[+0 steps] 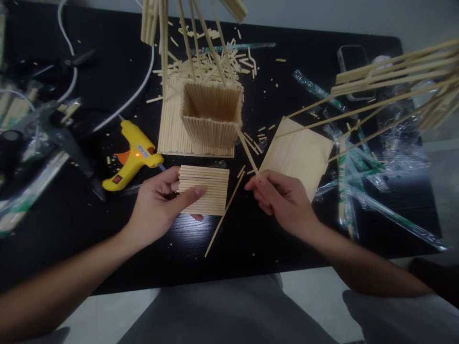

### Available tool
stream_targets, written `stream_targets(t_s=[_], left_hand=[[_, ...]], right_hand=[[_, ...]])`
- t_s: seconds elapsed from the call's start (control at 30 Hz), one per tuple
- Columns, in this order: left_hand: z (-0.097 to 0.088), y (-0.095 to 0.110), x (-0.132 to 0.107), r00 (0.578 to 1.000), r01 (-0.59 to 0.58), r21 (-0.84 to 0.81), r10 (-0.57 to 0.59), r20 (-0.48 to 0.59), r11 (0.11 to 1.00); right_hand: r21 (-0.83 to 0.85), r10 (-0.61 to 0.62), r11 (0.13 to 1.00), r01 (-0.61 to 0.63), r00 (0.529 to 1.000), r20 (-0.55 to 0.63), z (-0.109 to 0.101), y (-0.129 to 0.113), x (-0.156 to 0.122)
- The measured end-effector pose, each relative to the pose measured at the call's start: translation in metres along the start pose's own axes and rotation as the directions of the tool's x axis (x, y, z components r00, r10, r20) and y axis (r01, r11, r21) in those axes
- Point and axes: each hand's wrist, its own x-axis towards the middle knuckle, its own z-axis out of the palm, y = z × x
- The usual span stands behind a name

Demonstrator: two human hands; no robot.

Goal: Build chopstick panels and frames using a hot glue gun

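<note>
My left hand (pixel 161 205) grips a small panel of glued bamboo sticks (pixel 208 188) just above the black table (pixel 107 239), thumb on top and fingers under it. My right hand (pixel 279 198) pinches one thin bamboo stick (pixel 247 148) that slants up toward an open-topped box of sticks (pixel 211 114). Another long stick (pixel 224 217) lies on the table between my hands. The box stands on a flat stick panel (pixel 172 129). A second flat panel (pixel 297 153) lies just beyond my right hand.
A yellow glue gun (pixel 131 160) with a lit red lamp lies left of the panels, a white cord (pixel 129 98) behind it. Cut stick scraps (pixel 208 62) pile up behind the box. Plastic chopstick wrappers (pixel 358 186) and a phone (pixel 353 64) are right. Tools clutter the left.
</note>
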Motion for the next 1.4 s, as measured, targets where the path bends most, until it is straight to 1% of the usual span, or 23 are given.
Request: stream_targets(t_s=[0.1, 0.2, 0.33, 0.57, 0.73, 0.83, 0.97, 1.13, 1.27, 1.4], left_hand=[[-0.0005, -0.0010, -0.0002, 1.000, -0.003, -0.003, 0.003, 0.002, 1.000], [-0.0009, -0.0022, 0.0001, 1.000, -0.008, 0.000, 0.008, 0.005, 1.000], [-0.0013, -0.0026, 0.0007, 1.000, -0.002, 0.005, 0.002, -0.005, 1.000], [-0.0011, -0.0025, 0.0010, 1.000, -0.008, 0.000, 0.008, -0.006, 1.000], [-0.0010, -0.0031, 0.0006, 1.000, 0.005, 0.008, -0.005, -0.006, 1.000], [-0.0011, -0.0021, 0.0004, 1.000, 0.001, 0.019, -0.001, -0.003, 1.000], [-0.0007, 0.0001, -0.0003, 1.000, 0.010, 0.015, -0.010, -0.002, 1.000], [-0.0012, 0.0000, -0.0007, 1.000, 0.013, 0.025, -0.013, -0.007, 1.000], [-0.0017, -0.0005, 0.0002, 1.000, 0.019, 0.037, -0.019, -0.006, 0.999], [-0.0011, 0.0005, 0.0005, 1.000, 0.012, 0.044, -0.012, 0.002, 0.999]], right_hand=[[-0.046, -0.003, 0.999, 0.005, 0.999, 0.050, -0.0005, 0.0008, -0.0005], [-0.054, 0.005, 0.999, 0.001, 0.995, 0.096, -0.0015, 0.0016, -0.0013], [-0.056, 0.014, 0.998, -0.008, 0.993, 0.120, -0.0025, 0.0030, -0.0022], [-0.060, 0.018, 0.998, -0.011, 0.992, 0.123, -0.0013, 0.0042, -0.0029], [-0.175, -0.001, 0.984, 0.020, 0.994, 0.109, -0.0005, 0.0012, -0.0031], [-0.201, -0.036, 0.978, 0.057, 0.994, 0.108, 0.0001, -0.0002, -0.0025], [-0.159, -0.026, 0.986, 0.042, 0.994, 0.105, 0.0011, -0.0004, -0.0015], [-0.060, 0.053, 0.997, -0.049, 0.996, 0.073, 0.0012, -0.0024, 0.0001], [0.039, 0.129, 0.990, -0.133, 0.987, 0.091, -0.0002, -0.0020, 0.0027], [0.069, 0.156, 0.984, -0.162, 0.984, 0.088, -0.0027, 0.0017, 0.0039]])
